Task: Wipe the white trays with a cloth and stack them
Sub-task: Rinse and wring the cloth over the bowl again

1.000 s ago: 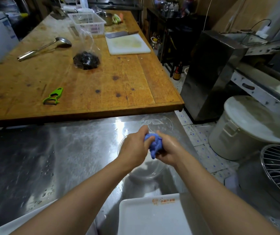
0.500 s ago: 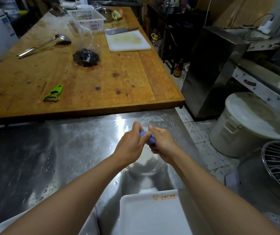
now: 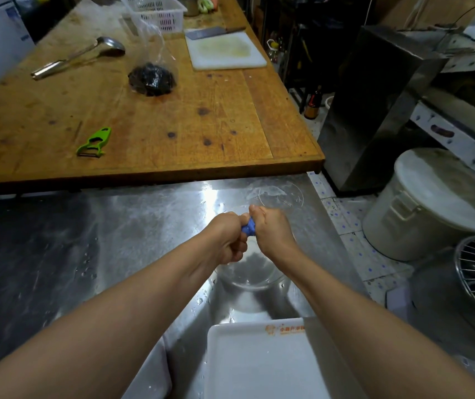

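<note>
**Operator:** Compared with one second ago, much less of the small blue cloth [image 3: 248,226] shows. Before, a lump of it stood out between the fists; now only a small piece is visible, and both fists have come closer together, a little further from me. From the head view, my left hand [image 3: 228,237] and my right hand [image 3: 271,231] are both clenched tight on the cloth, knuckles nearly touching, above the clear glass bowl [image 3: 252,272]. I judge that I am wringing it.

**Colleague:** And the trays?

**Operator:** One white rectangular plastic tray with an orange logo [image 3: 259,367] lies at the bottom edge, between my forearms. A second white tray [image 3: 151,381] lies just beside it on the left, only its corner visible. They are side by side, not stacked. Whether either is already wiped, I cannot tell. So I think wiping and stacking are both still left.

**Colleague:** What is the surface like?

**Operator:** It is a wet stainless steel counter [image 3: 115,243] with droplets. Behind it stands a worn wooden table [image 3: 173,119] with a green peeler [image 3: 94,142], a metal ladle [image 3: 78,57], a white cutting board [image 3: 226,51] and a clear bag of dark food [image 3: 152,77]. On the right, on the tiled floor, stands a white lidded bucket [image 3: 432,203].
</note>
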`<state>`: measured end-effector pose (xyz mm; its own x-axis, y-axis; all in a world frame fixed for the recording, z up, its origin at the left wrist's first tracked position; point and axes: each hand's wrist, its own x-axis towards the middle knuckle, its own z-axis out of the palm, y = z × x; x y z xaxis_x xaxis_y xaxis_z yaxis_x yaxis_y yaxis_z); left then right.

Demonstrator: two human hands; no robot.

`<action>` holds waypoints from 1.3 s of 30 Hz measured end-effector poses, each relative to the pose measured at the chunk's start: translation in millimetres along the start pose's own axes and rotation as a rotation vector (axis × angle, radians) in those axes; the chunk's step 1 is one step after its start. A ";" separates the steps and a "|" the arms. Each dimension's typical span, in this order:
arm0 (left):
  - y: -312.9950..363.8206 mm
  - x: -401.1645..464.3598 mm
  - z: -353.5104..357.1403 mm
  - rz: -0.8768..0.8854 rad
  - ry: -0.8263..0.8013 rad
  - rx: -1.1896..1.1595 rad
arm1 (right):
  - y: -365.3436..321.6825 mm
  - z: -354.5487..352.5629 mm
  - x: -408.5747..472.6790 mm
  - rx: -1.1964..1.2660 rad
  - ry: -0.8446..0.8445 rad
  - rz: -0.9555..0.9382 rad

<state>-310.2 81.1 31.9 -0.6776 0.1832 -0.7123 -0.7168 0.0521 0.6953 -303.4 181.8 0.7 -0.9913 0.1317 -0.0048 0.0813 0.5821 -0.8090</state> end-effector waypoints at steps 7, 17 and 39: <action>-1.0 4.2 -1.6 -0.072 0.039 -0.039 | 9.8 6.2 3.2 -0.015 -0.011 -0.056; 4.8 -5.1 -10.7 0.065 -0.081 0.189 | 3.4 -10.2 2.8 0.377 -0.201 0.373; -11.0 -17.9 -3.6 0.861 0.119 0.709 | -15.3 -28.4 -8.0 0.567 -0.217 0.458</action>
<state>-290.7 73.8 36.6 -0.9409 0.3343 0.0543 0.2283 0.5074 0.8309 -293.8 194.6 29.8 -0.8743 0.0655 -0.4809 0.4818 -0.0022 -0.8763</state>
